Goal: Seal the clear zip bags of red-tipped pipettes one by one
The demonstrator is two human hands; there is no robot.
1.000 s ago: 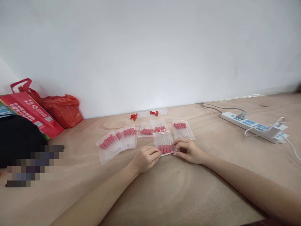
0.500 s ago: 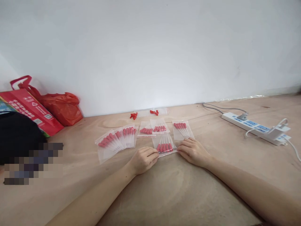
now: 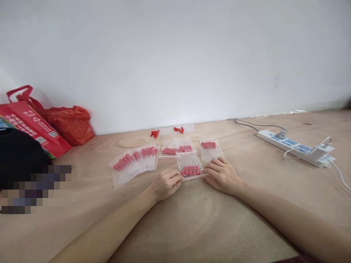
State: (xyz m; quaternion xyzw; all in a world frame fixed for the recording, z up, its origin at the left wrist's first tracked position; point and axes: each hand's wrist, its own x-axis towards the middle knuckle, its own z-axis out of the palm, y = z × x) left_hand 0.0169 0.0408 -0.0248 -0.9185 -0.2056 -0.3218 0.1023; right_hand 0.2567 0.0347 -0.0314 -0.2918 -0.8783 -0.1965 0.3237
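A clear zip-lock bag point(image 3: 191, 176) with several red-bulbed droppers lies flat in front of me, its zip edge nearest. My left hand point(image 3: 168, 184) pinches the left end of that edge, fingers curled. At the opposite end, my right hand point(image 3: 221, 175) has its fingers closed on the edge, knuckles up. Just beyond the right fingers is another bag of droppers point(image 3: 209, 148). Two overlapping dropper bags point(image 3: 177, 148) lie behind the middle one. To the left, several filled bags point(image 3: 134, 160) are fanned out over one another.
Loose red rubber bulbs point(image 3: 154, 133) and more red bulbs on a clear bag point(image 3: 179, 129) lie near the wall. A white power strip point(image 3: 293, 146) with cords is on the right. Left are a red plastic bag point(image 3: 72, 124), a printed carrier bag point(image 3: 35, 124) and a black item point(image 3: 23, 157).
My right hand has moved slightly left along the bag's edge, closer to my left hand. The whole view has shifted a little; the other bags stay put.
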